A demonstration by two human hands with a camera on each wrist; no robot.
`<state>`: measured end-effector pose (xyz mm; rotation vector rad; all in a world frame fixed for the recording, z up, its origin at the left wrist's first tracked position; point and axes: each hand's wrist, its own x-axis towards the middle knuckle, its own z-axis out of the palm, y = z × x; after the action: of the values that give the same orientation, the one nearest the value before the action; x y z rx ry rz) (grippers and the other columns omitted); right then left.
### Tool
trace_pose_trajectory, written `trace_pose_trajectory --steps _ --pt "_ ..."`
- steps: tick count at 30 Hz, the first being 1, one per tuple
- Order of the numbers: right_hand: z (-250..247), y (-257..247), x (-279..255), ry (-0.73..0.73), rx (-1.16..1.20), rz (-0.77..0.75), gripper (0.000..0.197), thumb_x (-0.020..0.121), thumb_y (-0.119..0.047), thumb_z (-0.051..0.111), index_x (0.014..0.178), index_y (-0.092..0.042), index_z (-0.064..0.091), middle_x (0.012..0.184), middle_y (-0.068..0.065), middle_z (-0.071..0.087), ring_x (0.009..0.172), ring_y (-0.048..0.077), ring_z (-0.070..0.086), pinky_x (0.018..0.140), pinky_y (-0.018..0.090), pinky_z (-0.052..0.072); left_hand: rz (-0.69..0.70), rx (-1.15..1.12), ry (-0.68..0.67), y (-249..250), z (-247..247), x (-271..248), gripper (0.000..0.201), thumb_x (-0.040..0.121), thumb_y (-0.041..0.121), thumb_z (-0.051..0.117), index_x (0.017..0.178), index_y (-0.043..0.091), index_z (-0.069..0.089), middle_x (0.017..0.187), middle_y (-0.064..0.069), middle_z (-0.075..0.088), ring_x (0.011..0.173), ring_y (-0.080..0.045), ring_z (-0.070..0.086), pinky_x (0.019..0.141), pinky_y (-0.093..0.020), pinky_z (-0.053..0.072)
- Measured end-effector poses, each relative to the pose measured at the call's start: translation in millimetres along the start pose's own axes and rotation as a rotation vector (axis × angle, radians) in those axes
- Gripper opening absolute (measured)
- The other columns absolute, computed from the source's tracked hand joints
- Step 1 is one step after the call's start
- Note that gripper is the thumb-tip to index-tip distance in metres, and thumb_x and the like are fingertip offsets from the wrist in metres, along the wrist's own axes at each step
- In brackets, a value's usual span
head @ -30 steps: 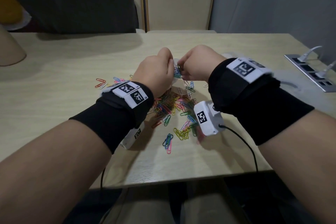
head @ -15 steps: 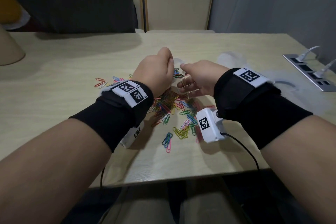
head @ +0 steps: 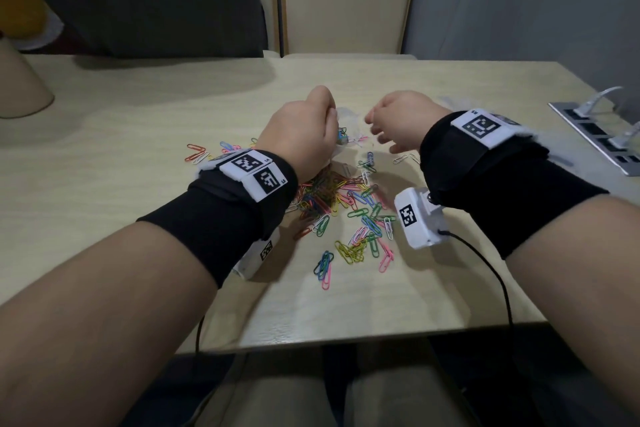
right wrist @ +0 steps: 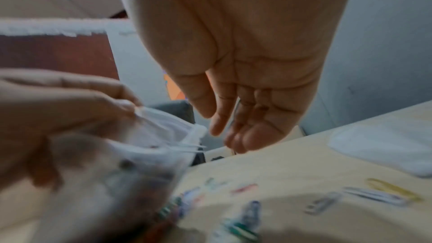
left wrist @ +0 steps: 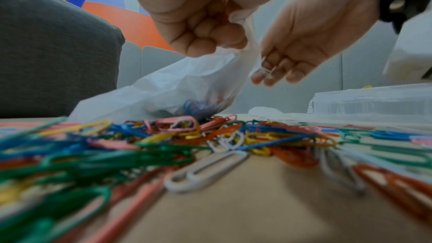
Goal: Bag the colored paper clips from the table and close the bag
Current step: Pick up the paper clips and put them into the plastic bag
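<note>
Bag [left wrist: 168, 88] first: it is thin and see-through, and the left hand [head: 301, 135] pinches its top with curled fingers and holds it up so the bottom rests on the table [head: 138, 135]. Some paper clips sit inside at the bottom, blue and red ones, but the plastic blurs them and they are too mixed to count. The right hand [head: 401, 121] hangs just beside the bag's mouth with its fingers loose and spread; a small pale clip seems to lie against the fingertips [left wrist: 266, 73], though it is hard to make out. Most of the paper clips [head: 346, 204] lie in one pile on the table under the two hands, far too many to count. A few lie apart by the left wrist. A clear plastic box [left wrist: 371, 101] stands farther back, cut off at the edge
</note>
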<state>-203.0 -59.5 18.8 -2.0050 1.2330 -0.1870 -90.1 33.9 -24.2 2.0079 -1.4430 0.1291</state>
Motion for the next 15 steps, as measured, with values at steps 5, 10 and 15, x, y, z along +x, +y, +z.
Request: trace_pose_trajectory --steps 5,10,15 --pt "1 19 18 0.037 -0.518 0.078 0.036 0.093 -0.001 0.040 0.123 0.000 0.061 0.127 0.018 0.061 0.116 0.035 0.058 0.100 0.038 0.049 -0.005 -0.002 -0.007 -1 2 0 0.022 0.099 0.025 0.037 0.104 0.008 0.050 0.072 -0.007 0.053 0.071 -0.028 0.045 0.062 -0.033 0.032" --pt "10 36 37 -0.082 -0.907 0.062 0.029 0.090 -0.016 0.058 0.117 -0.007 0.063 0.102 0.015 0.056 0.091 0.031 0.056 0.083 0.032 0.050 -0.005 -0.012 0.003 0 2 0 0.021 0.098 0.024 0.038 0.104 0.008 0.050 0.072 -0.006 0.051 0.070 -0.028 0.044 0.062 -0.033 0.030" --pt "12 23 38 -0.183 -0.398 0.042 0.029 0.092 -0.006 0.056 0.119 0.000 0.062 0.092 0.010 0.063 0.071 0.021 0.062 0.058 0.023 0.049 -0.012 -0.014 0.019 0 1 0 0.021 0.098 0.024 0.038 0.104 0.008 0.050 0.072 -0.006 0.051 0.070 -0.027 0.042 0.061 -0.033 0.029"
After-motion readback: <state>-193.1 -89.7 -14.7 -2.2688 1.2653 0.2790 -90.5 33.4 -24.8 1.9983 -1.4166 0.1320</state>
